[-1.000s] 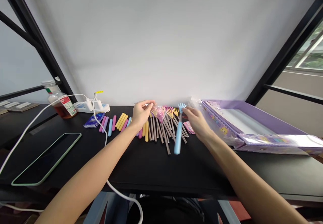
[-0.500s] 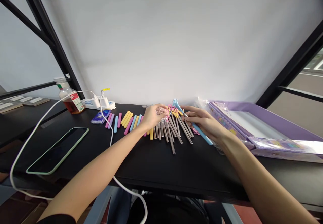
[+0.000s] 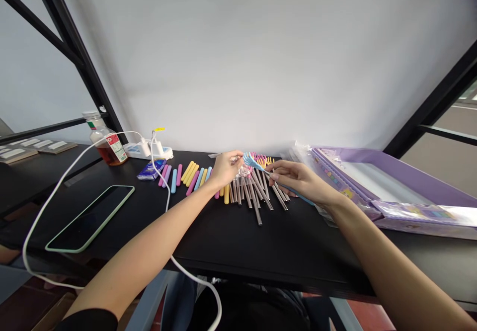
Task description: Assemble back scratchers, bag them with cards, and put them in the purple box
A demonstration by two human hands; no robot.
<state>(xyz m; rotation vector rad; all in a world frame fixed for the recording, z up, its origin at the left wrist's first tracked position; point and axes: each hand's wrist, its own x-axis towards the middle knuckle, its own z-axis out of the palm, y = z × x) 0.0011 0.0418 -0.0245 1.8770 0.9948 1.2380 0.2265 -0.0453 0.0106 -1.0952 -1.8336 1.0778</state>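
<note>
Scratcher [image 3: 255,163] now closer to left hand [image 3: 224,169]

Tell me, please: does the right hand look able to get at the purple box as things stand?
Probably yes: the purple box lies close beside the right hand, with just clear plastic between them. The hand holds a blue back scratcher, though, which may hinder gripping.

The blue back scratcher [image 3: 251,161] slants in the right hand [image 3: 300,181], gripped at its slim metal shaft. Its splayed, hand-shaped head points far and left; its handle runs near and right, partly hidden. Crinkled clear plastic [image 3: 244,173] shows just beside the head.
</note>
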